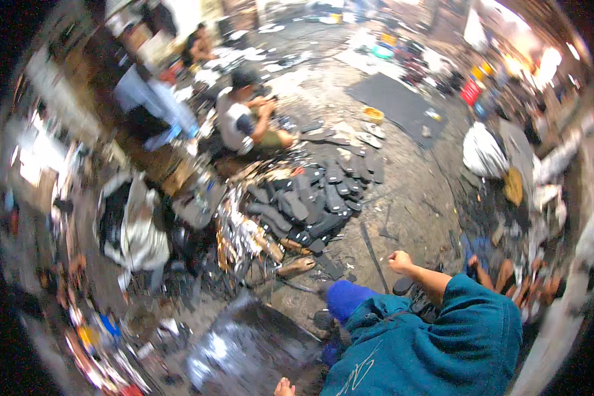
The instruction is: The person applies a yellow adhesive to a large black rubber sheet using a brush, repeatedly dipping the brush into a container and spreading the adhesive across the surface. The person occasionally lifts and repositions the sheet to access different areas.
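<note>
beyond the fisted, empty right hand (pixel 398 261), a pile of dark soles (pixel 317 198); left hand (pixel 284 387) unclear

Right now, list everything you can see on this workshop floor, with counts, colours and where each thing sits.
shoe soles: a heap too many to count, black, middle of the floor
pale soles: a few, light grey, beyond the heap
dark mat: one, dark grey, upper right floor
yellow bowl: one, yellow, by the mat's near edge
white sack: one, white, right side
seated worker: one, pale shirt and dark cap, behind the heap
shiny sheet: one, silvery, lower centre
teal garment: one, teal, lower right, on the person
left hand: bottom edge, only partly in view
right hand: fist closed, over the floor near the heap
</note>
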Available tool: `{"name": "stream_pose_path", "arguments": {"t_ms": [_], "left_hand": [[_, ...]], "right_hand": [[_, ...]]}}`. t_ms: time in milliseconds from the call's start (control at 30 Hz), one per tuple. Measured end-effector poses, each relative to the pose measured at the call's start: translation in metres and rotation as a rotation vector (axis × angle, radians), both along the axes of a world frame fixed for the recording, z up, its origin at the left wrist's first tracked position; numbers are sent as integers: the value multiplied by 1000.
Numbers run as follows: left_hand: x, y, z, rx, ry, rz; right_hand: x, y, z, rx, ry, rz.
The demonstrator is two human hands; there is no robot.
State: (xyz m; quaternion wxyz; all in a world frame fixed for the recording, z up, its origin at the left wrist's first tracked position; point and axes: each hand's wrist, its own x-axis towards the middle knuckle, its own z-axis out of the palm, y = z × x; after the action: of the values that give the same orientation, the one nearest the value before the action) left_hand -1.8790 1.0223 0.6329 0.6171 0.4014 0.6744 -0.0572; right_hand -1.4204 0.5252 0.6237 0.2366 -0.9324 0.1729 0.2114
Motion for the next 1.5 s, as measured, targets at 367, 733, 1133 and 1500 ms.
{"name": "stream_pose_path", "arguments": {"t_ms": [367,733,1133,1500], "left_hand": [[360,-46,-18,509,-372,-769],[668,-365,6,272,-461,-1111],[1006,-479,-29,243,-711,-1672],[1366,-751,35,206,-695,-1588]], "right_hand": [[-204,-265,-96,-79,128,-444],[-2,-423,-50,399,-75,-1074],[221,-511,-23,693,-86,-1541],[329,-555,-74,780,60,-1697]]}}
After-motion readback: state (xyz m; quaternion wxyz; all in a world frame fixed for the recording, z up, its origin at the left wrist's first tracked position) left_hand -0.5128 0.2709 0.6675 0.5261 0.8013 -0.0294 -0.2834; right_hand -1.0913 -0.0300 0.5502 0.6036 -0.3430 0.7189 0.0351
